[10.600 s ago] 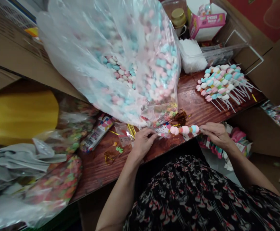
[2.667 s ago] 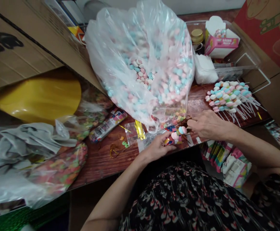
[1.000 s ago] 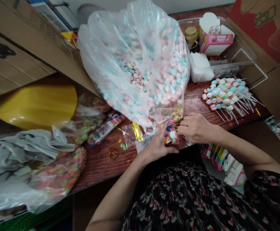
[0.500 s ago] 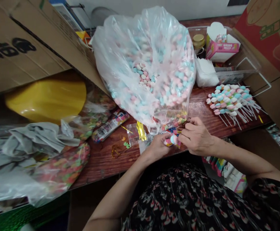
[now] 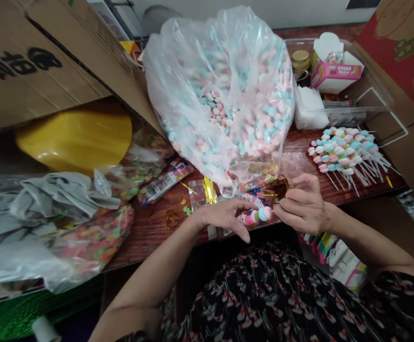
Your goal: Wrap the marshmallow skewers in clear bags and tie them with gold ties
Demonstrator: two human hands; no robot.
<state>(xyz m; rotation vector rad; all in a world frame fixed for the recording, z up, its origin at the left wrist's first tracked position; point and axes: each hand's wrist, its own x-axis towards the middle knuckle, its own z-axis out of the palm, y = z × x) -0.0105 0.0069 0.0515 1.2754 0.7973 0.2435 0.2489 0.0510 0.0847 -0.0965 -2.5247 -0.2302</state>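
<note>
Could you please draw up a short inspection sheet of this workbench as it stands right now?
Surface: reddish-brown wood-grain tabletop, with small scraps scattered on it.
Work items: pastel candy skewer; brown tinsel tie; fanned pastel skewers; large clear bag of pastel candies.
Clutter: gold tinsel ties; printed packet; bag of multicoloured candy.
Hands: left hand open above the skewer; right hand pinching the tie.
Cables: nothing seen.
Surroundings: cardboard boxes; yellow object.
</note>
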